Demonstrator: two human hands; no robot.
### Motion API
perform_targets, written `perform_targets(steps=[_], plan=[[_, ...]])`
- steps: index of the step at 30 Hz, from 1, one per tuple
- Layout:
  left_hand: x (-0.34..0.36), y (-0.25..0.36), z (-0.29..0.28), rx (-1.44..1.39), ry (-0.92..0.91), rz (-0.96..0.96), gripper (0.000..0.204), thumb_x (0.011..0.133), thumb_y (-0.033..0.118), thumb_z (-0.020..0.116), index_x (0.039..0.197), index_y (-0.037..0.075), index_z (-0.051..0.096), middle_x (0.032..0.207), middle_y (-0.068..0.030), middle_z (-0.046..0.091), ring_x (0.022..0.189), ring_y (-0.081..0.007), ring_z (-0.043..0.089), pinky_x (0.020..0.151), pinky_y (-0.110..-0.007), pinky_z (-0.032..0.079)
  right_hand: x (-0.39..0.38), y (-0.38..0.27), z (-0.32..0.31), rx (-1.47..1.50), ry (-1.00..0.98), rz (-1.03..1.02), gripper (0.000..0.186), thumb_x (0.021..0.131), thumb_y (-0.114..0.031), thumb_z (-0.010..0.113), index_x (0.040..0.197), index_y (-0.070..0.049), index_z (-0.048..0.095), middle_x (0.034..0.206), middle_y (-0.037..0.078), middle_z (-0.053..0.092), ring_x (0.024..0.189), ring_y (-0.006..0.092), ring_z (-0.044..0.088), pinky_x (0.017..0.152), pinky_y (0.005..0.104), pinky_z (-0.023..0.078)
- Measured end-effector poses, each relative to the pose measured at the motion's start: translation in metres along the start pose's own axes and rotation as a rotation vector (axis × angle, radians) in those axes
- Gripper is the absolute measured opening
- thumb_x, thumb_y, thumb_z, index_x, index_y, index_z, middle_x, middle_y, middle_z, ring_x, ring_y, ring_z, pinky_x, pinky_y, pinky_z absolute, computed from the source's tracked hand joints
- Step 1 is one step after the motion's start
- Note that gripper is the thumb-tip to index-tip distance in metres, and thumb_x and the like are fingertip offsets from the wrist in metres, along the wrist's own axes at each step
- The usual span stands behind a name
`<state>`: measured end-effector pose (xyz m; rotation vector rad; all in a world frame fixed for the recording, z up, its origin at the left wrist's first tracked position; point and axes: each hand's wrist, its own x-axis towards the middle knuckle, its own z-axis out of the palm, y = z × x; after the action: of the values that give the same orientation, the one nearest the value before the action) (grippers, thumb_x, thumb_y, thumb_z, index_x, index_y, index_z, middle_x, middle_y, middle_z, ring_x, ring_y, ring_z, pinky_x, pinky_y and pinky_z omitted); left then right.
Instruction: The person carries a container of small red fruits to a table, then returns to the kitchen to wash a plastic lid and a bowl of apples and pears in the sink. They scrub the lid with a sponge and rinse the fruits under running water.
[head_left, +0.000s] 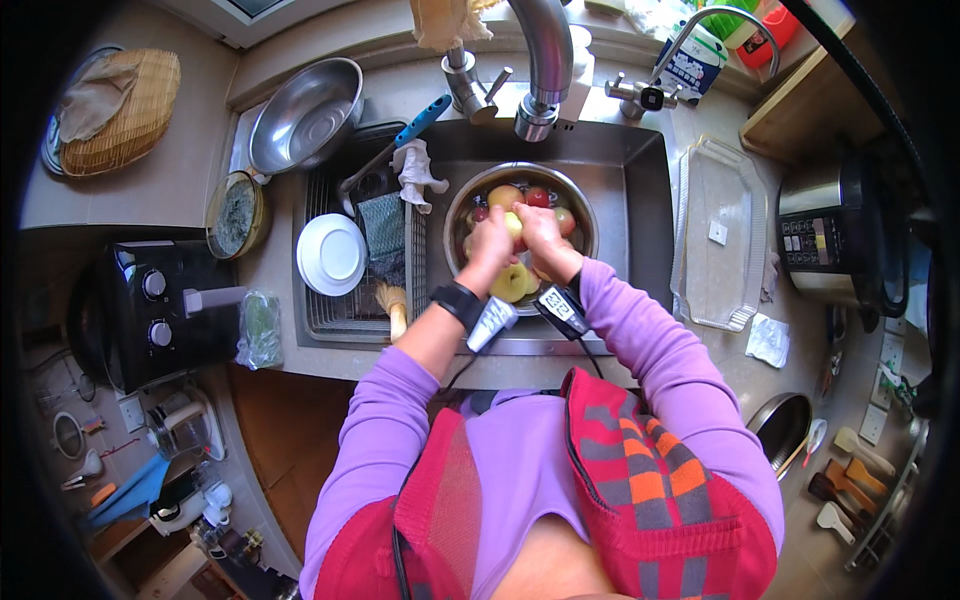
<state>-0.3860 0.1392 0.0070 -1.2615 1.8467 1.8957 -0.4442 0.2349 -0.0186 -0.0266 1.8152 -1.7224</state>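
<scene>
A steel bowl (588, 240) of red, orange and yellow fruit sits in the sink (635, 230). Over it, my left hand (490, 248) and my right hand (545, 240) are closed on a pale yellow fruit (513, 226), which they partly hide. A red fruit (536, 197) and an orange-tinted one (505, 197) lie just beyond my fingers. Below my hands in the bowl is a larger yellow fruit (510, 282) with a dark hollow.
Left in the sink is a rack (312, 310) with white dishes (330, 250). A faucet (540, 100) overhangs the bowl. Around are a steel basin (305, 115), glass bowl (235, 215), black appliance (150, 310), clear tray (705, 250) and steel-and-black cooker (840, 240).
</scene>
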Motion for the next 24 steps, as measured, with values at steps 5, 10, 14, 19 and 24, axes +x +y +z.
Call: perform_targets(steps=[5, 10, 14, 19, 24], plan=[[0.000, -0.002, 0.005, -0.573, -0.294, -0.275, 0.047, 0.089, 0.048, 0.029, 0.087, 0.007, 0.052, 0.064, -0.0093, 0.055, 0.040, -0.0156, 0.049, 0.032, -0.023, 0.036, 0.003, 0.004, -0.002, -0.220, -0.121, -0.345, 0.038, 0.084, -0.032, 0.049, 0.083, 0.003, 0.064, 0.072, 0.019, 0.062, 0.072, 0.0328, 0.061, 0.069, 0.0364, 0.046], [0.001, -0.007, 0.010, 0.114, -0.063, 0.136, 0.055, 0.089, 0.053, 0.027, 0.087, 0.004, 0.052, 0.060, -0.0074, 0.054, 0.036, -0.0139, 0.045, 0.031, -0.021, 0.034, 0.004, 0.002, -0.003, -0.181, 0.101, -0.057, 0.037, 0.085, -0.030, 0.045, 0.078, 0.000, 0.066, 0.071, 0.016, 0.064, 0.069, 0.0214, 0.062, 0.063, 0.0326, 0.047], [0.000, -0.003, 0.009, -0.366, -0.229, -0.232, 0.056, 0.087, 0.057, 0.027, 0.091, 0.007, 0.052, 0.058, -0.0070, 0.052, 0.035, -0.0110, 0.044, 0.028, -0.018, 0.027, -0.002, -0.009, -0.005, -0.102, -0.112, -0.339, 0.035, 0.086, -0.028, 0.047, 0.076, 0.001, 0.063, 0.071, 0.010, 0.062, 0.058, 0.0207, 0.058, 0.058, 0.0312, 0.045], [-0.005, -0.007, 0.011, -0.166, -0.134, 0.114, 0.057, 0.087, 0.059, 0.028, 0.078, 0.007, 0.051, 0.053, -0.0034, 0.047, 0.035, -0.0117, 0.044, 0.030, -0.022, 0.033, -0.009, -0.026, -0.003, 0.422, -0.054, 0.381, 0.026, 0.084, -0.026, 0.053, 0.088, -0.001, 0.058, 0.080, 0.010, 0.060, 0.071, 0.0218, 0.059, 0.058, 0.0320, 0.048], [-0.011, -0.025, 0.024, -0.210, -0.148, 0.289, 0.048, 0.088, 0.042, 0.050, 0.110, 0.000, 0.037, 0.076, -0.0091, 0.053, 0.045, -0.0112, 0.051, 0.037, -0.021, 0.041, 0.000, -0.033, -0.006, 0.515, 0.039, 0.535, 0.025, 0.083, -0.024, 0.054, 0.093, -0.001, 0.055, 0.081, 0.013, 0.059, 0.068, 0.0241, 0.060, 0.058, 0.0350, 0.051]])
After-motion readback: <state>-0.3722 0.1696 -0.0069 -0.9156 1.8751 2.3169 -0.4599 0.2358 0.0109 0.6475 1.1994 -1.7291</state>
